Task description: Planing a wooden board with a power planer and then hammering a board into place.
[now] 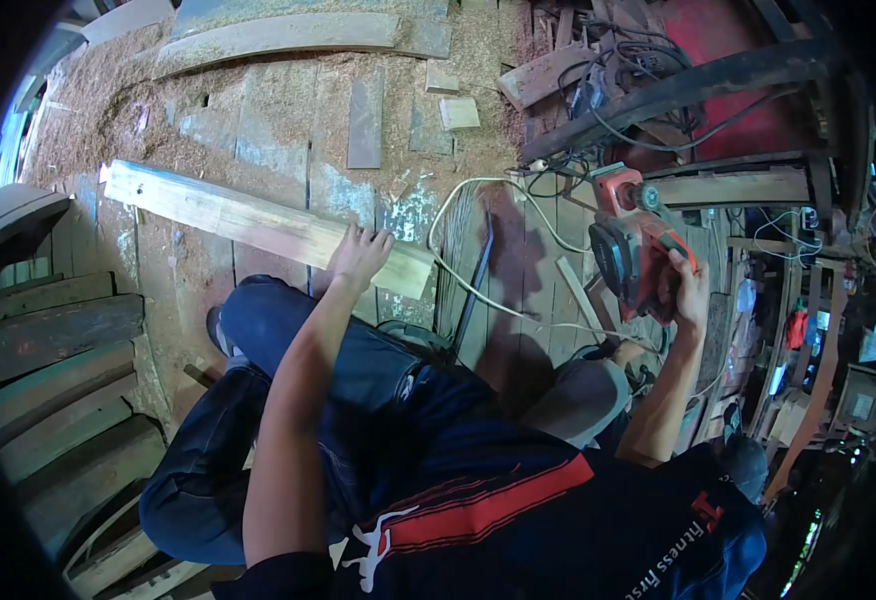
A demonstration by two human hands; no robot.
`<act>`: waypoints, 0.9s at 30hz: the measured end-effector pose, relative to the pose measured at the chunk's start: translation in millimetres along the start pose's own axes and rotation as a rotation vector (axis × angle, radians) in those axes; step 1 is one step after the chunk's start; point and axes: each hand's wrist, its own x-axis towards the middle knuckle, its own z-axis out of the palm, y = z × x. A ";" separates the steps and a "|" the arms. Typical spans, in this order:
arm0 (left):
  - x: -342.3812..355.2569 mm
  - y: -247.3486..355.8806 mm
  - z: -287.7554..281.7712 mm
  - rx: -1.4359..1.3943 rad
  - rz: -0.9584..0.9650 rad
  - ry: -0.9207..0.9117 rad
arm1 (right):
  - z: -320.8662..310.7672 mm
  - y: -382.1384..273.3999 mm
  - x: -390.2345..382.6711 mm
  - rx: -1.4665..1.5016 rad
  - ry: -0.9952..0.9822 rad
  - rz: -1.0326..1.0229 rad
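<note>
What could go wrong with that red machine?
The pale cord loops by the wooden board's end, so it might snag. The left hand is on the board, so fingers could get hurt if the red power tool in the right hand came too close.

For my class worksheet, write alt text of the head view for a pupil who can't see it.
A person's right hand holds a red power tool, while the left hand rests on a long, pale wooden plank on a sawdust-strewn board floor. A pale cable loops between plank and tool, and more boards lie beyond.
</note>
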 end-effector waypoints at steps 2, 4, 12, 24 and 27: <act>12.3 4.6 26.1 0.058 0.015 0.073 | -7.4 -10.0 -8.9 0.102 0.055 0.023; 30.2 -5.9 62.0 0.017 -0.028 0.025 | 9.7 -18.3 -4.8 0.125 0.039 -0.008; 90.7 74.8 -11.4 -0.517 -0.405 -0.355 | 22.5 -59.3 -44.4 0.236 0.059 0.036; 68.6 333.5 -16.8 -0.803 0.596 -0.338 | 25.8 -49.4 -75.6 0.216 0.083 0.106; 66.8 361.2 12.5 -0.651 0.634 -0.369 | 47.6 -62.2 -72.5 0.202 0.020 0.134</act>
